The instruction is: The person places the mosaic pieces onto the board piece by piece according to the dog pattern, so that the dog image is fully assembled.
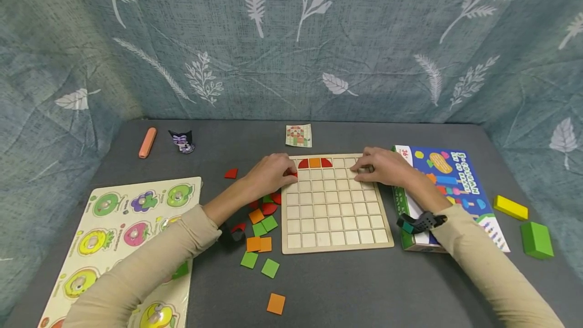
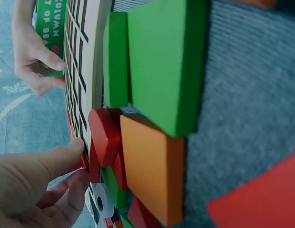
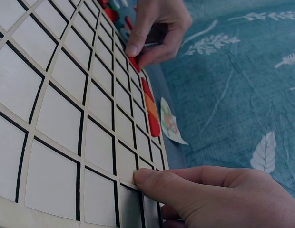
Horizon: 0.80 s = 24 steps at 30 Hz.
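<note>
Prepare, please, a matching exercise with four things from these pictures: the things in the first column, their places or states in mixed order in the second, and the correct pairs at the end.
Column one
1. Left hand
2. Right hand
3. Small picture card
4. Yellow block

Column two
A. Lies just beyond the far edge of the grid board
B. Pinches a red piece
C. Lies to the right of the blue box
D. Is at the board's far right part

Pairs: 1-B, 2-D, 3-A, 4-C
</note>
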### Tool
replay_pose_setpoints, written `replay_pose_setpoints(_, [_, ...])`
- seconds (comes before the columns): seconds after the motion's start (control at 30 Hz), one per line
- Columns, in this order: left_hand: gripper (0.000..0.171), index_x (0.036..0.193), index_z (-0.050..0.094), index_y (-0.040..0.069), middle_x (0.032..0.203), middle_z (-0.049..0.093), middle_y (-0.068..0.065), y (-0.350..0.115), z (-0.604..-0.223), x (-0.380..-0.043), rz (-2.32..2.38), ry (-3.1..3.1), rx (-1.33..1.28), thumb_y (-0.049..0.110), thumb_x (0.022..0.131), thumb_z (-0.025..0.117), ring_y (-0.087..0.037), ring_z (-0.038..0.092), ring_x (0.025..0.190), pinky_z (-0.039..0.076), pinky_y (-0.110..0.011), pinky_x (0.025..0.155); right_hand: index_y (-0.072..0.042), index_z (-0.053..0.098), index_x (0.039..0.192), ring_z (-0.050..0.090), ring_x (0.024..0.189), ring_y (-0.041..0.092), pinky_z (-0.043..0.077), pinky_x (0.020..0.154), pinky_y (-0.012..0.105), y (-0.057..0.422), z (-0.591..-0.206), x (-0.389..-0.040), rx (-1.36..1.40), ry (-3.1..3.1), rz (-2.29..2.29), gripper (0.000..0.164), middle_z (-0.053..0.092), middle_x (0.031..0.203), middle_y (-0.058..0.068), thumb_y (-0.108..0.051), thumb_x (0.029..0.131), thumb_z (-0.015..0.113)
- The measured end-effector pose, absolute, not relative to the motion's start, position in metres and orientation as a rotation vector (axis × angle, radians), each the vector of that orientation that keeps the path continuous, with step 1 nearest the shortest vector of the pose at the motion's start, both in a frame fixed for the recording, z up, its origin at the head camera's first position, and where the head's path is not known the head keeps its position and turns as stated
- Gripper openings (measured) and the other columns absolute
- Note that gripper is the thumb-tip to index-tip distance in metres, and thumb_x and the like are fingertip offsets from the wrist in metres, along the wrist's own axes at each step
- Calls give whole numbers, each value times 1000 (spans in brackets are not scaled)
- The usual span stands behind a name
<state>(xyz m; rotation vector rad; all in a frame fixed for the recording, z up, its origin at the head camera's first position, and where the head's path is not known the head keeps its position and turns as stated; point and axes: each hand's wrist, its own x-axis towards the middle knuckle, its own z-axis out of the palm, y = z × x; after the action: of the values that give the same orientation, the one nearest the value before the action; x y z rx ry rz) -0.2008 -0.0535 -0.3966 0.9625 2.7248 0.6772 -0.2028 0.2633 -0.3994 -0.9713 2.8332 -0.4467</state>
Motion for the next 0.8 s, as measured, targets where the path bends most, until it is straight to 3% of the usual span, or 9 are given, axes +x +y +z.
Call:
replay_pose_setpoints(0.2, [23, 106, 74, 8, 102, 63, -10, -61, -392, -193, 642, 2746, 966, 22, 89, 71, -17, 51, 77, 41, -26, 65, -19, 76, 107, 40, 66, 7, 30, 56, 22, 264, -400, -204, -967, 2836, -436, 25, 55, 82, -1, -29, 83, 75])
replay_pose_setpoints(0.4, [36, 121, 68, 9, 115, 62, -12, -103, -387, -175, 596, 2805, 874, 27, 90, 70, -26, 55, 96, 48, -38, 77, -19, 75, 107, 40, 66, 6, 30, 56, 22, 261, -402, -204, -975, 2834, -431, 26, 55, 82, -1, -30, 84, 74])
replay_pose_setpoints(0.57, [39, 122, 67, 8, 117, 62, -14, -148, -387, -150, 582, 2849, 779, 25, 88, 72, -32, 57, 106, 48, -49, 88, -20, 75, 107, 40, 66, 7, 29, 55, 22, 260, -402, -203, -972, 2830, -426, 25, 54, 82, -1, -31, 84, 74])
replay_pose_setpoints(0.8, [34, 116, 69, 9, 111, 64, -8, -178, -391, -111, 605, 2865, 844, 21, 85, 75, -25, 61, 100, 51, -45, 87, -19, 75, 107, 39, 66, 7, 30, 56, 23, 265, -403, -203, -971, 2837, -431, 25, 53, 82, -1, -29, 84, 75])
